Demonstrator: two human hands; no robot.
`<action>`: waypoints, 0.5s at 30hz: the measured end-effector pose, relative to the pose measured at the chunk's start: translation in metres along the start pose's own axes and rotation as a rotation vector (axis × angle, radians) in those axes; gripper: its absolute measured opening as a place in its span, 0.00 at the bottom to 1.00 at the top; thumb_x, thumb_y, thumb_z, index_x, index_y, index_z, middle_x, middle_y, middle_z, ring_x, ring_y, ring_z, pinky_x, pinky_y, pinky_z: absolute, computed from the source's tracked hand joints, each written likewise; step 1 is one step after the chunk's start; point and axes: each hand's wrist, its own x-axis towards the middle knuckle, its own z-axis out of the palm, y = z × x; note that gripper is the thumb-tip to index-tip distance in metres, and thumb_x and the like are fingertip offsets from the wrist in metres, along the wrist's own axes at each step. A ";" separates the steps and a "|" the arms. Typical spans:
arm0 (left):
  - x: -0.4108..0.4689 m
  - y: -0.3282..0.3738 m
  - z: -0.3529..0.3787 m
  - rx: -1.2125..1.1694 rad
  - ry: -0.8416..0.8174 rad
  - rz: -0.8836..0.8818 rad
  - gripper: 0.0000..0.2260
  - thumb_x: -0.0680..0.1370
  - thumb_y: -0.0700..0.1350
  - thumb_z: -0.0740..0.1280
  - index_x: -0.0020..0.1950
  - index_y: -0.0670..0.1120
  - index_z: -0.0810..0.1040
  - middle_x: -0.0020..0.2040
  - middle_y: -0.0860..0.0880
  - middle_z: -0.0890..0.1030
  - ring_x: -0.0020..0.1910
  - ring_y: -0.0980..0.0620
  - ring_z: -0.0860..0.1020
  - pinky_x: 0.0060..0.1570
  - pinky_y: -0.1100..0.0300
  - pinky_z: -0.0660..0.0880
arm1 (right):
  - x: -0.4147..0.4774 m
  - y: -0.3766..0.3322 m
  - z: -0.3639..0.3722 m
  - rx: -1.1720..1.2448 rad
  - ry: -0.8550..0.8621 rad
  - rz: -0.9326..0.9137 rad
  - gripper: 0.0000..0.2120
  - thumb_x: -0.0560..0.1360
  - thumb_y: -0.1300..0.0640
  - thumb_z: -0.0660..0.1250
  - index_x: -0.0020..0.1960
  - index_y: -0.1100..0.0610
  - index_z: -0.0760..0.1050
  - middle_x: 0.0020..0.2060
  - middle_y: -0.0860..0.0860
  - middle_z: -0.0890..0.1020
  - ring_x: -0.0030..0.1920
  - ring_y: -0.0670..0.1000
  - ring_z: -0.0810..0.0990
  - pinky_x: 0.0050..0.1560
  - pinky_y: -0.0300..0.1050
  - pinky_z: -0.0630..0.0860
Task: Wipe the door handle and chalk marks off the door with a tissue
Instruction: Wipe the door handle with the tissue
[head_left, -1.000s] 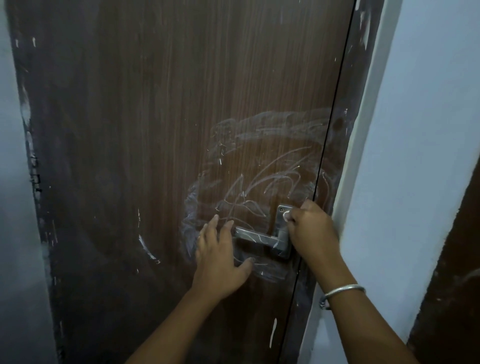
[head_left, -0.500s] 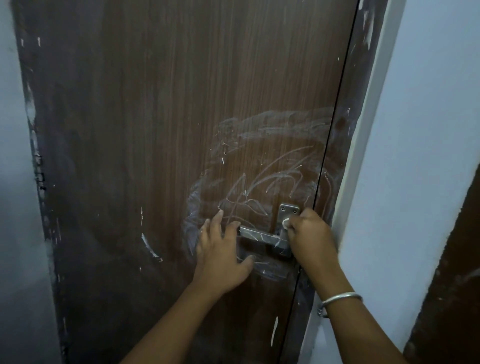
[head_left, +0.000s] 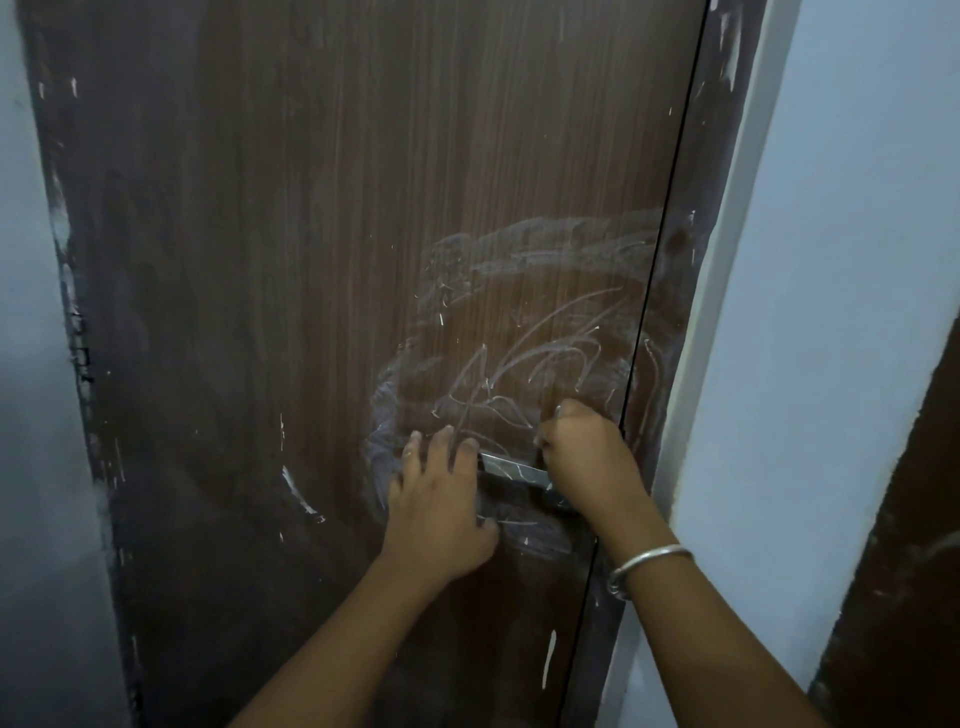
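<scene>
At the far left of the frame a pale wall (head_left: 31, 364) meets the ragged edge of the brown door (head_left: 311, 260), whose left and upper parts carry only small white flecks and one short curved scuff (head_left: 301, 501) at lower centre-left. Toward the middle, the left hand (head_left: 441, 512) lies flat on the wood with fingers straight and thumb spread. It grasps nothing and seems only to brace the door, its fingertips covering the left end of the door handle (head_left: 511, 470). The bare stretch of that metal lever between the two hands is streaked with white, so I judge it not yet clean. Above and around it the chalk marks (head_left: 545, 364) fill the centre-right of the frame: a hazy smeared ring with sharp scribbles inside it. That suggests some rubbing has spread the chalk without removing it, and most of the wiping is left. The right hand (head_left: 589, 460) is clenched into a fist pressed on the handle's right end. A small pale scrap at its top I take to be the tissue (head_left: 558, 411), the rest hidden inside the fingers. A metal bangle (head_left: 647, 566) circles that wrist. Further right run the dark door frame (head_left: 691, 260), also lightly chalked, a pale wall (head_left: 831, 260) and a dark panel (head_left: 909, 519) at the lower right edge.
</scene>
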 end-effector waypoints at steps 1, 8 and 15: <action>-0.001 0.001 -0.002 0.030 0.000 -0.002 0.36 0.70 0.55 0.67 0.73 0.52 0.51 0.76 0.49 0.49 0.74 0.40 0.44 0.69 0.40 0.55 | 0.002 -0.002 0.000 -0.025 -0.009 -0.022 0.07 0.76 0.65 0.62 0.46 0.62 0.79 0.45 0.57 0.76 0.41 0.55 0.77 0.36 0.41 0.66; -0.003 0.003 -0.012 0.168 -0.015 0.015 0.35 0.71 0.54 0.65 0.73 0.53 0.50 0.76 0.46 0.50 0.74 0.37 0.43 0.68 0.38 0.54 | -0.005 0.003 -0.001 0.145 0.288 0.084 0.05 0.75 0.62 0.67 0.42 0.63 0.79 0.34 0.56 0.74 0.29 0.51 0.70 0.27 0.39 0.70; -0.006 0.000 -0.009 0.156 -0.033 0.001 0.38 0.71 0.53 0.66 0.73 0.53 0.47 0.75 0.46 0.50 0.74 0.37 0.43 0.68 0.39 0.55 | -0.021 0.012 0.011 0.224 0.181 0.252 0.08 0.77 0.60 0.63 0.48 0.58 0.81 0.46 0.56 0.77 0.36 0.50 0.73 0.33 0.32 0.63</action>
